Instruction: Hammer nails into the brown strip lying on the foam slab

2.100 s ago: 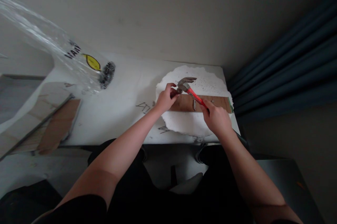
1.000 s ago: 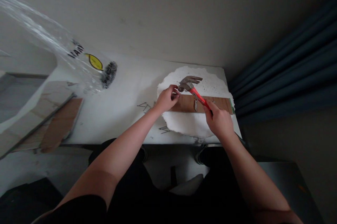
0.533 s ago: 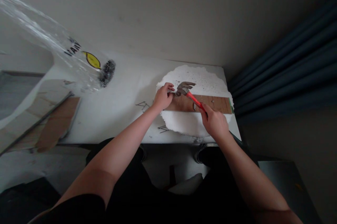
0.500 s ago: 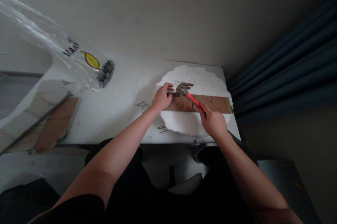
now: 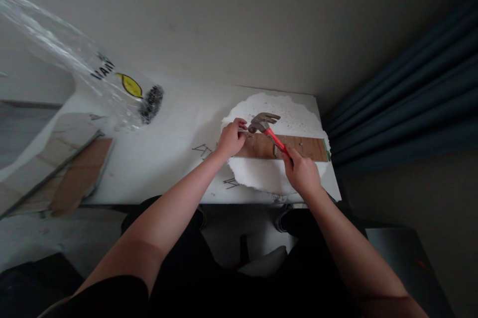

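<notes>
My right hand (image 5: pixel 304 172) is wrapped around the red handle of a claw hammer (image 5: pixel 263 121). Its grey metal head is raised a little over the left part of a brown wooden board (image 5: pixel 309 147), claw pointing right. My left hand (image 5: pixel 232 138) rests at the board's left end, thumb and fingers pinched together close to the hammer's striking face. Whatever is in that pinch is too small to make out. Under the board lies a white, ragged-edged slab (image 5: pixel 257 174). Several thin nails (image 5: pixel 202 149) lie loose left of it, with more nails (image 5: pixel 230 183) by its lower-left edge.
All this stands on a white table (image 5: pixel 172 159) against a grey wall. A clear plastic bag (image 5: pixel 123 86) with a yellow print hangs over its left side. Brown board pieces (image 5: pixel 80 173) lie at the left edge. Dark blue curtains (image 5: pixel 403 79) hang at the right.
The hammer head has lifted slightly up and to the right, away from my left fingers. My left hand has stayed in place.
</notes>
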`<state>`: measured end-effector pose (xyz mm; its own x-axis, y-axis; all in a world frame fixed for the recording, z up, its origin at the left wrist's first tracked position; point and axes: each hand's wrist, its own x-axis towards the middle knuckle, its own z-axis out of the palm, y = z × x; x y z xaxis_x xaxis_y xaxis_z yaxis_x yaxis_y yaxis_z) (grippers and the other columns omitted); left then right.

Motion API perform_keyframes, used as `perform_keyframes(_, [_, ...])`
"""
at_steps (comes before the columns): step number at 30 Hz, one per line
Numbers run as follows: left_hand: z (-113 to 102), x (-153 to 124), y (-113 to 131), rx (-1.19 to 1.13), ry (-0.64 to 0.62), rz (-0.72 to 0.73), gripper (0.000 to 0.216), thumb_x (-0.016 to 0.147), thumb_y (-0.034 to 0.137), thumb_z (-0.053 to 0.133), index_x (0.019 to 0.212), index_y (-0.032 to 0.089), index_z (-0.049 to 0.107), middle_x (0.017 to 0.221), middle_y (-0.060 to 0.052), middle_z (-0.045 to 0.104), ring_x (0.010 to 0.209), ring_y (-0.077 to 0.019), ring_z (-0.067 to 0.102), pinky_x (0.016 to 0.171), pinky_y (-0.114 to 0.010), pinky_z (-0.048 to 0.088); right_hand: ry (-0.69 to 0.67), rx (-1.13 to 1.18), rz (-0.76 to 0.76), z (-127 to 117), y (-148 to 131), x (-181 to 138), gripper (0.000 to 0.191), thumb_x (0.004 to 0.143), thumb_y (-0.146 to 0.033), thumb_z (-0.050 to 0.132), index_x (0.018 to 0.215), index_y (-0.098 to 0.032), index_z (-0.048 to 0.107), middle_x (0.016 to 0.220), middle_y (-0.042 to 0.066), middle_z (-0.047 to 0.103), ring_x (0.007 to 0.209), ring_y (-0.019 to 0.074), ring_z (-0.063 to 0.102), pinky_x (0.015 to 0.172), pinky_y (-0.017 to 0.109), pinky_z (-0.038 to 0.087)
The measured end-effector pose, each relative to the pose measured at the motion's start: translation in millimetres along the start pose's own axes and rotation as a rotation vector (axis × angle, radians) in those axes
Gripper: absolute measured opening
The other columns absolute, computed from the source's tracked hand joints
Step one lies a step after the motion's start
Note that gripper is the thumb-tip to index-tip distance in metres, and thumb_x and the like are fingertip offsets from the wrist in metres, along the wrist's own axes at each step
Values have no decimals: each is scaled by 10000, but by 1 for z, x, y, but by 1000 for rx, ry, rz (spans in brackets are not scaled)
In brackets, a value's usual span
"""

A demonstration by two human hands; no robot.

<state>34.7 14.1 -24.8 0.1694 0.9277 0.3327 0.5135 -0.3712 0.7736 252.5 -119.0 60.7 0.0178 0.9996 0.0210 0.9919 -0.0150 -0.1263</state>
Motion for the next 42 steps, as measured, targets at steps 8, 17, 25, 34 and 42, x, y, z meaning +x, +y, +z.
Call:
perform_keyframes(8, [-1, 0, 1, -2, 3, -15, 406, 743, 4, 529, 1067, 247, 553, 984, -44, 731, 987, -229, 683, 977, -428, 520, -32, -3, 13, 5, 3, 2, 491, 1061, -448, 355, 1441, -238, 586, 996, 129, 777, 770, 252, 726, 658, 312, 496])
perform_keyframes(17, [-21, 12, -1, 17, 103, -92, 366, 751, 1, 483, 1043, 218, 527, 1018, -48, 718, 1029, -198, 665, 978, -375, 489, -26, -28, 34, 8, 8, 4, 495, 1060, -455, 359, 1460, -252, 566, 1044, 130, 772, 801, 271, 730, 691, 338, 511])
perform_keyframes(25, [-30, 17, -8, 16, 154, -109, 278, 776, 44, 492, 992, 200, 571, 1007, -48, 719, 994, -185, 664, 971, -362, 488, 5, -36, -7, 8, 11, 5, 483, 1058, -446, 371, 1454, -252, 569, 1074, 124, 771, 813, 269, 732, 676, 324, 497])
perform_keyframes(34, [-30, 17, -9, 195, -22, -178, 192, 834, 161, 550, 994, 178, 654, 1087, -91, 703, 1063, -235, 645, 1001, -385, 486, -17, -30, 10, 7, 17, 15, 484, 1057, -457, 356, 1430, -239, 576, 1047, 128, 768, 853, 279, 719, 730, 339, 487])
perform_keyframes(42, [-30, 9, -4, 353, -114, -125, 206, 860, 276, 604, 1030, 187, 678, 1149, -111, 657, 1160, -289, 594, 1053, -436, 454, 18, -54, 56, 9, 30, 47, 410, 1044, -430, 374, 1304, -242, 630, 980, 131, 756, 844, 299, 698, 715, 345, 450])
